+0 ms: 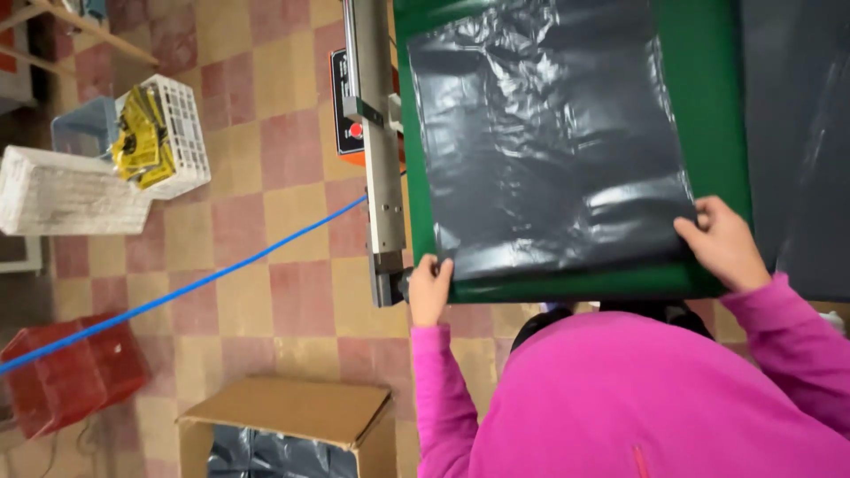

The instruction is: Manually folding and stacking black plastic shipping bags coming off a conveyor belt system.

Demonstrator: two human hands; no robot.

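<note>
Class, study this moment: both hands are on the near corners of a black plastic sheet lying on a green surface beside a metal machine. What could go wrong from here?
1. The thin, wrinkled black plastic sheet may crease further or slide askew on the green flat work surface.
2. The left hand sits close to the grey metal machine bar; fingers might get pinched.
3. The blue cable strung across the checkered floor could trip someone.
</note>
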